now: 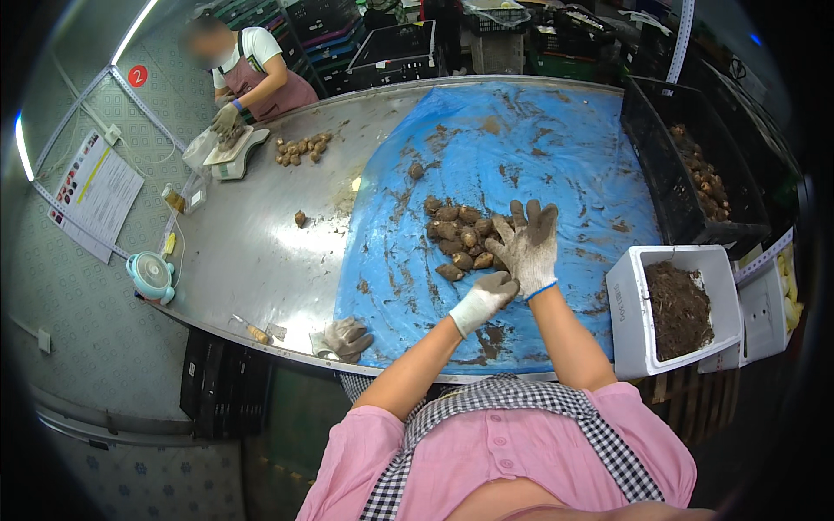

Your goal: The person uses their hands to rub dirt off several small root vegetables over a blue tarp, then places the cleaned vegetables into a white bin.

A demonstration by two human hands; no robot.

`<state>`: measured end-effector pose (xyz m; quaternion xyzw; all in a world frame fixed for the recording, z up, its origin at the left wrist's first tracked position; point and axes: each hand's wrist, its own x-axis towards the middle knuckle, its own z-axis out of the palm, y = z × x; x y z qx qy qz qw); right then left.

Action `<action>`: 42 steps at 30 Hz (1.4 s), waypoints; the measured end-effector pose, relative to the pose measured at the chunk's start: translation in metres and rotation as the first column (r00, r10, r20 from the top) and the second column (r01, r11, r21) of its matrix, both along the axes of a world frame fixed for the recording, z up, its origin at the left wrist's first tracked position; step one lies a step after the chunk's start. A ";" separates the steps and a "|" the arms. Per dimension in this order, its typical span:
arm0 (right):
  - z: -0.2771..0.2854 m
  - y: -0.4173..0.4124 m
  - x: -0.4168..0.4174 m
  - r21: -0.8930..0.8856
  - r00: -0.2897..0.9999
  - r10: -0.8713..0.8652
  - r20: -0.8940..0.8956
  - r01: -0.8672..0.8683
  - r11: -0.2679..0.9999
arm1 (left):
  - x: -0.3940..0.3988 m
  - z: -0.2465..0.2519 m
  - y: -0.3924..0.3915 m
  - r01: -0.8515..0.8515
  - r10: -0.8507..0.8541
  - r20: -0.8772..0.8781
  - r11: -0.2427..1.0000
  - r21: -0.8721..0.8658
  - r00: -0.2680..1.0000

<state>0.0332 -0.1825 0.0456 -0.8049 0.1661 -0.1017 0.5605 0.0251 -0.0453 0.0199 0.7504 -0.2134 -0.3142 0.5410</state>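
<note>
My right hand [526,251], in a soiled knit work glove with a blue-edged cuff, spreads its fingers at the right side of a pile of taro corms [459,234]. It holds nothing. My left hand [487,301], in a similar glove, has its fingers curled at the wrist of the right glove, apparently pinching its cuff. The brown, soil-covered corms lie heaped on a blue plastic sheet [573,189] streaked with dirt. One loose corm [416,171] rests farther back on the sheet.
A black crate [658,163] holding corms and a white foam box [629,312] of soil stand at right. At left are a knife [253,331], spare gloves [344,340] and a small fan [150,276]. A co-worker [260,71] handles produce on a scale [233,163].
</note>
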 end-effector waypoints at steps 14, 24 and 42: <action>-0.057 -0.063 -0.101 -0.239 0.989 -0.148 0.000 0.143 0.960 | 0.022 -0.055 0.053 -0.299 0.235 0.635 0.954 -0.007 0.736; -0.092 -0.051 -0.029 -0.699 0.981 0.075 -0.178 -0.180 0.692 | 0.052 -0.041 0.017 -0.312 -0.067 0.796 0.897 0.312 0.602; -0.020 0.012 -0.044 -0.337 0.801 0.598 -0.037 -0.573 0.747 | 0.005 -0.033 0.054 -0.482 0.155 -0.762 0.847 -0.225 0.629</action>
